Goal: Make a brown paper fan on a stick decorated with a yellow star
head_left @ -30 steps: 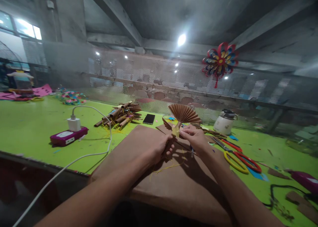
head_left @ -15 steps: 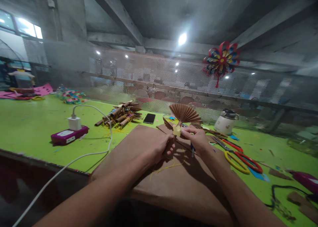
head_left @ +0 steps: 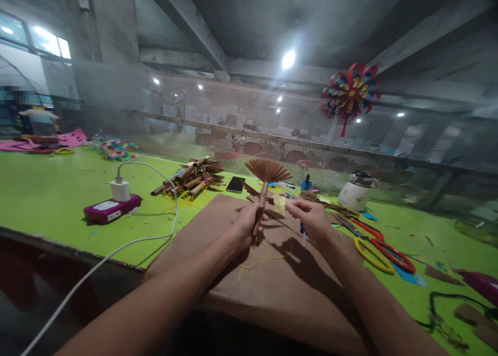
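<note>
My left hand (head_left: 249, 223) is closed around the rolled brown paper stem of a pleated paper fan (head_left: 268, 170). The fan stands almost upright, its pleats spread at the top. Between the thumb and fingers of my right hand (head_left: 314, 222) is a small pale yellow paper piece (head_left: 279, 204), just right of the stem. Yellow string (head_left: 264, 262) trails below my left hand over a brown paper-covered board (head_left: 241, 288). Beside my right hand a blue object is partly hidden, its kind unclear.
Scissors (head_left: 375, 247) with red and yellow handles lie at right, near a white kettle (head_left: 353, 191). Rolled brown paper pieces (head_left: 190, 178) are piled left of a phone (head_left: 235, 184). A white cable runs from a charger (head_left: 120, 191) on a purple power strip (head_left: 112, 210).
The fan has shifted left and turned more upright in my left hand. The yellow paper piece, earlier against the fan's stem, now sits apart to its right in my right fingers.
</note>
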Tool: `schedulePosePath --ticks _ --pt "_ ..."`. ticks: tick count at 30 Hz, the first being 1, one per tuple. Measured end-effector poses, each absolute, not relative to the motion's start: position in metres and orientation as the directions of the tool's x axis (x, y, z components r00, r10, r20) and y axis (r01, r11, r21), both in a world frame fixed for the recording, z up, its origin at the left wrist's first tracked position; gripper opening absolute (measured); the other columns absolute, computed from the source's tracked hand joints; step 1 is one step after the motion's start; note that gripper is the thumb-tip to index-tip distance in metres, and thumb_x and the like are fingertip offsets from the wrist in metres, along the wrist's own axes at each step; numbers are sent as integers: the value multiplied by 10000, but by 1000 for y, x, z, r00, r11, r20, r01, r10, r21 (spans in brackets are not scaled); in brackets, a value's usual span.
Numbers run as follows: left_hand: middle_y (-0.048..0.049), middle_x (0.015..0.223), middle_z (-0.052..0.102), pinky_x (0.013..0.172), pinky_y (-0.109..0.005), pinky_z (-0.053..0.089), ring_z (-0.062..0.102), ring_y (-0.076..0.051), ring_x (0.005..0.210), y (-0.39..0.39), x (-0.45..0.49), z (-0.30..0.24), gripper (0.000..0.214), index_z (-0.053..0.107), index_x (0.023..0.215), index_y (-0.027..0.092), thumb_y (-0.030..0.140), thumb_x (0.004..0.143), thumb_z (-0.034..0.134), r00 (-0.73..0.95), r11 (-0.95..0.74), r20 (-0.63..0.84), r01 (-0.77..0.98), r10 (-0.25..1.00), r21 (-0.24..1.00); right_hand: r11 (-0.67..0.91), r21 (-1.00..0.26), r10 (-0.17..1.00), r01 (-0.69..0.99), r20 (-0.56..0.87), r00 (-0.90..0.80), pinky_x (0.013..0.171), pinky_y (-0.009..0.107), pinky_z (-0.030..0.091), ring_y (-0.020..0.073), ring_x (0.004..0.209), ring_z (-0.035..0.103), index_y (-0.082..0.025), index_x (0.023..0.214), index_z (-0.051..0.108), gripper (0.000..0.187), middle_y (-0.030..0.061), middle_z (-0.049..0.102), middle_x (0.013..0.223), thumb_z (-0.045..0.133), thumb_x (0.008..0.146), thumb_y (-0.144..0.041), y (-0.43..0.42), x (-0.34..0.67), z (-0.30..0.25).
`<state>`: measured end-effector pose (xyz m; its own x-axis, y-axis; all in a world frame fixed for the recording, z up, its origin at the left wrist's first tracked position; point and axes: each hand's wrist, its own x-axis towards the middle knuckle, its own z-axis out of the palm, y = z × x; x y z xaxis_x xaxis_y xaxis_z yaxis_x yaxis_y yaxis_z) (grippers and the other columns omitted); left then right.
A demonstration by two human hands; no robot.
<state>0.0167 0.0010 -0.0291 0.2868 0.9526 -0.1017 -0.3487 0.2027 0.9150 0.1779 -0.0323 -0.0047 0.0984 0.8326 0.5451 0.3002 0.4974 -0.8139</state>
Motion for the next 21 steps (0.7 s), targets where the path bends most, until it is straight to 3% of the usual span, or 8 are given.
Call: schedulePosePath --ticks 2,5,8,10,14,21 --pt "35 568 498 385 -163 261 399 -47 405 1 16 -27 99 510 757 160 255 753 536 251 135 -39 -376 967 917 498 -730 797 468 598 83 579 273 360 145 565 484 -170 572 616 274 6 551 557 603 723 -398 -33 175 -8" --pt "31 611 535 396 -159 263 417 -40 430 -3 16 -23 155 517 791 160 193 695 633 250 54 46 -377 967 925 519 -485 692 704 722 -13 559 262 343 135 553 458 -183 577 567 275 4 512 569 541 792 -352 -32 170 -17" --pt "28 615 539 431 -165 319 453 -47 456 -7 18 -23 206 524 785 155 150 653 682 308 28 99 -384 946 923 547 -271 601 792 785 -147 572 259 351 137 586 455 -184 601 539 258 11 486 625 505 830 -296 -30 166 -26" --pt "21 622 543 473 -184 374 499 -68 491 -9 19 -25 236 521 790 153 165 645 708 359 27 139 -421 923 907 549 -195 577 813 792 -201 596 267 372 148 631 471 -180 634 548 222 30 498 693 504 835 -264 -29 164 -30" --pt "-3 666 569 529 -231 430 545 -100 530 -8 20 -27 301 529 826 145 195 626 749 424 36 176 -447 889 894 587 -162 551 794 798 -245 654 301 421 186 729 508 -183 704 594 133 50 512 760 542 819 -229 -28 163 -34" --pt "8 620 547 482 -211 374 517 -93 498 -5 15 -28 311 546 835 140 112 589 735 347 74 71 -390 935 918 703 -322 567 634 792 -226 661 301 462 177 734 562 -193 782 687 100 58 586 794 587 787 -200 -27 163 -35"
